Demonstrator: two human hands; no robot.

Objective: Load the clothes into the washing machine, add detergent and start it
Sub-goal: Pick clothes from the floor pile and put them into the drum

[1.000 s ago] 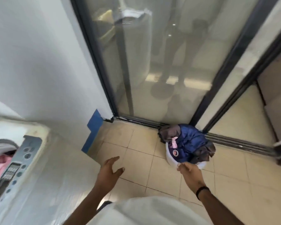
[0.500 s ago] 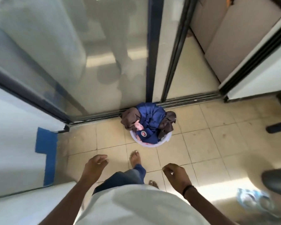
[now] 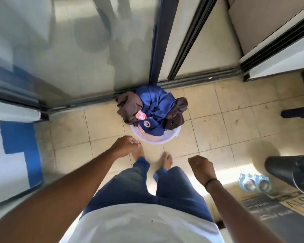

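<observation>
Below, the tiled floor (image 3: pixel 218 130) carries a white basin (image 3: pixel 155 139) of clothes (image 3: pixel 156 106) against the far glass door (image 3: pixel 77 50). Nearer, the left hand (image 3: pixel 125 146) and right hand (image 3: pixel 201 168) hang loosely curled, holding nothing.

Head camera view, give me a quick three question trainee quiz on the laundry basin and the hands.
1. True or false: the left hand grips a garment.
2. What lies on top in the white basin? A) blue garment B) yellow towel C) shoes
3. The basin stands on the tiled floor against the sliding door ____.

Key:
1. False; neither it nor the right hand holds anything.
2. A, the blue garment, between brown clothes.
3. Track.
</observation>
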